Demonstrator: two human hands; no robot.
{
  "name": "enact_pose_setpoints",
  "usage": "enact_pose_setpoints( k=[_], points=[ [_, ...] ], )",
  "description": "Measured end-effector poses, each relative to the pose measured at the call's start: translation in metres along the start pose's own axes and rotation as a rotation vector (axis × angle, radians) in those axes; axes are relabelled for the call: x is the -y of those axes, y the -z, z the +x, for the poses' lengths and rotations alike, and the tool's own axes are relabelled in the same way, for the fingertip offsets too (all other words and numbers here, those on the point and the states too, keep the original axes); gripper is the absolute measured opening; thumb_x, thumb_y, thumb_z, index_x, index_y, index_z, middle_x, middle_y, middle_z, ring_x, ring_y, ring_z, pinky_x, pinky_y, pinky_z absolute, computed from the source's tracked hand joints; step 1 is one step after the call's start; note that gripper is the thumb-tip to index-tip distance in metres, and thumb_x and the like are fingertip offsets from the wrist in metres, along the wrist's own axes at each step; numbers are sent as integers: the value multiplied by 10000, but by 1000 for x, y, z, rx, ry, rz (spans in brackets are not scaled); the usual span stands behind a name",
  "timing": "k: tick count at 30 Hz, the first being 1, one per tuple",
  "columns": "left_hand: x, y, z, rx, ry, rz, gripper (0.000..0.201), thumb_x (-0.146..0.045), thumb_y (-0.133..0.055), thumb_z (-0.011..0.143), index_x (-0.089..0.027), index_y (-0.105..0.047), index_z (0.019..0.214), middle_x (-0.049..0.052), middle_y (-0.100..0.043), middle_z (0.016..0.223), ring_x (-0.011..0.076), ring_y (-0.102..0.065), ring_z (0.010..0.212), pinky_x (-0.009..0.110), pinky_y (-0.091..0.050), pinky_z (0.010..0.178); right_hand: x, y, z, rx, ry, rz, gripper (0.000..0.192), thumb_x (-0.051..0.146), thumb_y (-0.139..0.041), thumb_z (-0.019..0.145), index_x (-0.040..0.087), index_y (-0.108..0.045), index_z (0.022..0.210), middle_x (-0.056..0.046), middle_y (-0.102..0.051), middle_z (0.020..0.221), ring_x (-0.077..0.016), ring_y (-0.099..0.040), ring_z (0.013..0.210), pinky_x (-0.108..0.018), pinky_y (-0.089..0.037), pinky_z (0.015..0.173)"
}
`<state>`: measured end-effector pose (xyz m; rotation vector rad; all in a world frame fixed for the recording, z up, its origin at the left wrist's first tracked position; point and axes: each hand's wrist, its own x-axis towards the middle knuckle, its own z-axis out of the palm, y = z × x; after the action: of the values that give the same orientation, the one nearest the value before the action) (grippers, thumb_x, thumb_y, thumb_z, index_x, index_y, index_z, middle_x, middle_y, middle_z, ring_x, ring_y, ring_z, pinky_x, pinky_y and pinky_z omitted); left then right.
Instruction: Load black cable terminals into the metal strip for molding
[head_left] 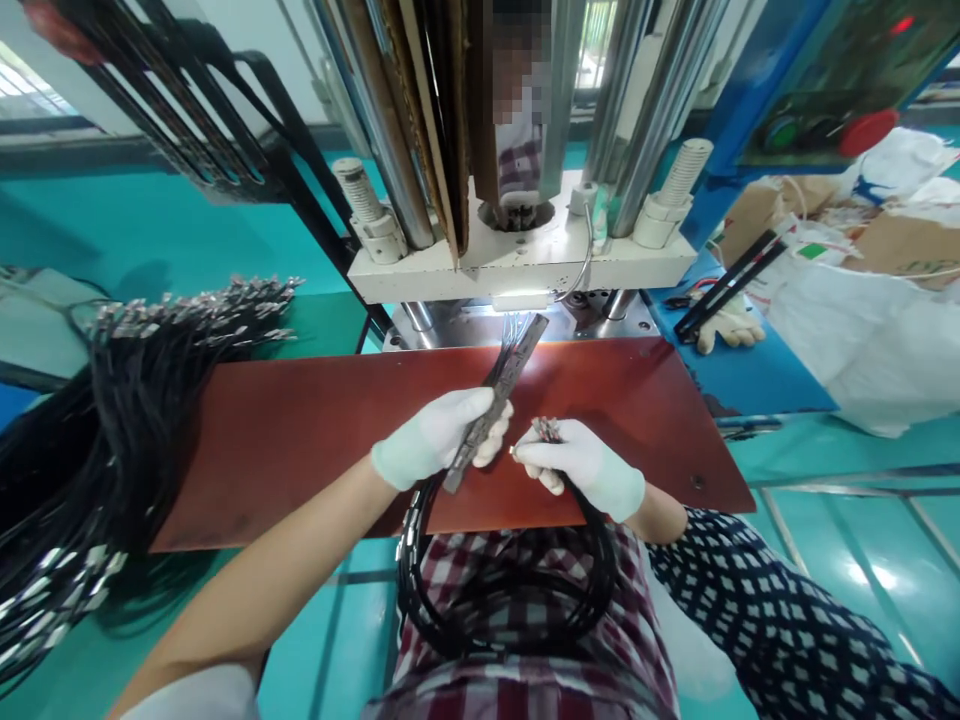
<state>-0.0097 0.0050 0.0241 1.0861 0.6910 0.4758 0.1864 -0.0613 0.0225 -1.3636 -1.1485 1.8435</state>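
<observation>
Cable loop (pixel 480 600) in lap; left hand (pixel 435 435) grips metal strip (pixel 499 400), right hand (pixel 581 465) pinches cable ends (pixel 546 432).

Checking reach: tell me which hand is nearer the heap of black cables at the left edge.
Left. The left hand lies closer to the cable heap; the right hand sits farther right.

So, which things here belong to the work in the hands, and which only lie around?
In use:
- left hand holding a metal strip
- right hand gripping the ends of a black cable bundle
- red-brown board under both hands

Lying about:
- cable heap on the left
- white sacks
- glove on the blue surface
</observation>
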Motion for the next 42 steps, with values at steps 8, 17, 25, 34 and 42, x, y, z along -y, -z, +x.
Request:
enact_pose_setpoints(
  k=[8,17,25,34,42],
  points=[
    [17,-21,34,12,-111,5,457,-518,-382,994,-149,-498,752,0,-463,579,112,-458,477,239,-330,458,-12,-8,4,-76,58,-39,387,413,-631,802,98,-625,1027,1,-541,703,-21,-485,571,-134,-393,523],
    [14,-28,26,-209,-261,206,388,-479,-449,993,-160,-477,774,-6,-471,697,89,-405,582,238,-363,568,-6,-24,8,-226,65,-235,276,392,-562,843,116,-563,858,5,-587,717,-28,-521,604,-139,-401,574],
    [18,-21,21,-144,-235,235,390,-491,-425,997,-165,-461,784,-12,-460,674,91,-430,548,240,-363,529,-6,-27,7,-121,45,-232,297,408,-545,865,111,-551,860,-21,-614,765,-43,-542,607,-169,-450,613],
    [25,-9,27,113,-123,-180,376,-510,-448,977,-152,-468,866,-20,-395,685,64,-352,510,198,-273,452,-17,3,-11,-80,291,-71,393,425,-470,910,95,-604,1076,-26,-536,779,-28,-449,659,-166,-436,665],
    [23,-8,28,104,-108,-176,388,-498,-449,977,-133,-496,856,-7,-438,676,62,-370,475,202,-284,411,-12,0,-8,-246,62,-79,353,345,-627,779,107,-538,1025,0,-595,726,-46,-523,612,-196,-452,688]
  ],
)
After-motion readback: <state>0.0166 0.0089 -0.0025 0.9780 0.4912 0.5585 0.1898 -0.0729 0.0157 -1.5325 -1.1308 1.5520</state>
